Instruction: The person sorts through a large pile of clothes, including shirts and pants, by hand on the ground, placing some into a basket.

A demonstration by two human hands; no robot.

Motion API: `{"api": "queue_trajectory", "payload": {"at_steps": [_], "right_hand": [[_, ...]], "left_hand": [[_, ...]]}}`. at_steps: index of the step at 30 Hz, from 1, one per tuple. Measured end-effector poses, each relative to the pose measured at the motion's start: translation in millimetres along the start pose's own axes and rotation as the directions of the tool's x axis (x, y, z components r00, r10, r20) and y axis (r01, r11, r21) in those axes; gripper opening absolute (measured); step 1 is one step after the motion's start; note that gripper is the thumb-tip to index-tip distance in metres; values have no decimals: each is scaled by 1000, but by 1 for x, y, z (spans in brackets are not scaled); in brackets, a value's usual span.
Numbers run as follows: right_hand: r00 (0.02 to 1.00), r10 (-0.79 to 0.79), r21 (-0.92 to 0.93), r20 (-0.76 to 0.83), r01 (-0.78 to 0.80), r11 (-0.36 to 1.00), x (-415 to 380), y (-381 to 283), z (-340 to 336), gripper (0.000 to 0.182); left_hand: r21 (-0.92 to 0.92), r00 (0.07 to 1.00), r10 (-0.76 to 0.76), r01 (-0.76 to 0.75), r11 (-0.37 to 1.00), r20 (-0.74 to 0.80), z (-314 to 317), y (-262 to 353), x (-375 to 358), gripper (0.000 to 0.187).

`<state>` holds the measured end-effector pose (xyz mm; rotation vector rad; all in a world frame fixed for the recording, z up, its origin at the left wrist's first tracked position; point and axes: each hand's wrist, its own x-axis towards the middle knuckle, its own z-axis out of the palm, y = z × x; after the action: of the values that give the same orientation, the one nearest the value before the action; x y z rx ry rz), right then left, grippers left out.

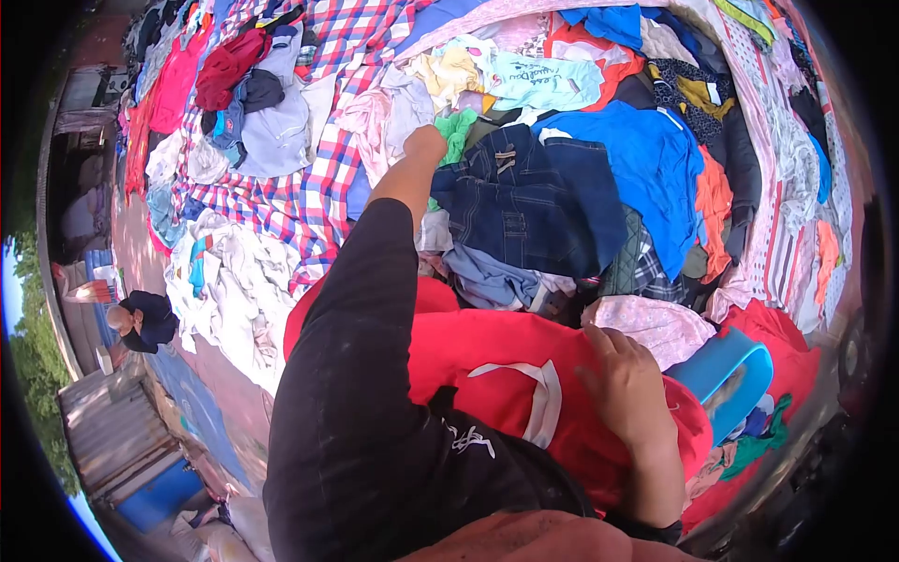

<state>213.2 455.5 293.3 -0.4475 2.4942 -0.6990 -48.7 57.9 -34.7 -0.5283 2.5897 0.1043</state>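
The left hand (426, 145) is curled at a bright green cloth (457, 134) beside a dark-blue denim garment (524, 206); I cannot tell its grip. The right hand (633, 389), fingers loosely spread, lies over red fabric (482, 347). Beyond, mixed clothes (276, 131) heap on a red-white-blue checked sheet (351, 28); outdoors past it are a dark-clothed person (150, 320) and a grey corrugated shed (122, 431).

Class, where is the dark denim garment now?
The dark denim garment lies above and right of the head view's centre, left of the bright blue garment.
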Motion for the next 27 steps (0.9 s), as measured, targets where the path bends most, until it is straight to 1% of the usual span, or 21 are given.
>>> {"api": "queue_trajectory", "payload": {"at_steps": [1, 4, 7, 10, 11, 12, 13, 14, 15, 16, 18, 19, 20, 22, 23, 24, 25, 27], "right_hand": [[1000, 5, -4, 6, -5, 1000, 0, 0, -1, 53], [998, 27, -11, 48, -26, 1000, 2, -1, -1, 54], [1000, 3, -37, 30, -2, 999, 0, -4, 0, 53], [999, -36, -51, -3, 36, 998, -5, -8, -2, 52], [999, -47, -48, -5, 47, 998, -7, -9, -3, 52], [998, -63, -46, -12, 62, 997, -7, -9, -4, 52], [996, -81, -50, -26, 80, 996, -9, -10, -4, 50], [994, -97, -55, -42, 95, 994, -11, -10, -2, 49], [992, -112, -63, -59, 108, 992, -14, -10, -1, 48], [990, -128, -54, -66, 125, 991, -16, -9, 0, 46], [984, -159, -43, -82, 156, 987, -18, -6, 2, 42], [973, -188, -24, -134, 186, 982, -19, -5, 3, 38], [975, -165, -15, -152, 165, 986, -18, -4, 4, 40], [976, -118, 3, -184, 120, 993, -16, -4, 4, 44], [958, -91, 37, -272, 105, 994, -16, -6, 3, 47], [931, -61, 73, -359, 93, 993, -15, -9, 2, 49], [898, -27, 112, -440, 84, 990, -14, -13, 0, 52], [792, 36, 144, -610, 66, 987, -10, -26, -1, 53]], "left_hand": [[-13, 998, -63, 63, 998, -3, 8, 1, -2, 35], [10, 983, -172, 173, 985, -59, 41, -8, -6, 36], [50, 994, -102, 103, 993, -28, 50, -29, 0, 35], [37, 966, -30, 41, 998, -257, 25, -37, 1, 35], [-57, 960, 3, -20, 998, -279, 4, -40, 7, 39], [-32, 909, 232, -259, 965, -347, 27, -74, 69, 44], [-342, 950, 135, -231, 911, -282, -45, -47, 26, 46], [-472, 922, 254, -370, 800, -292, -70, -50, 34, 41], [-778, 964, 189, -264, 570, -189, -104, -40, 13, 38], [-961, 983, 174, -106, 254, -62, -145, -25, -15, 36], [-979, 931, 359, -133, 154, -70, -204, -20, -53, 34], [-989, 882, 459, -140, 47, -103, -229, -15, -83, 38], [-988, 840, 528, -153, 14, -123, -252, -10, -117, 40], [-980, 746, 652, -196, 24, -133, -282, -4, -177, 45], [-975, 713, 688, -220, 39, -133, -294, 2, -216, 48], [-978, 659, 743, -205, 30, -115, -300, 3, -241, 51], [-978, 624, 773, -206, 24, -113, -304, 6, -270, 52], [-978, 537, 837, -210, 12, -105, -306, 16, -324, 52]]}}
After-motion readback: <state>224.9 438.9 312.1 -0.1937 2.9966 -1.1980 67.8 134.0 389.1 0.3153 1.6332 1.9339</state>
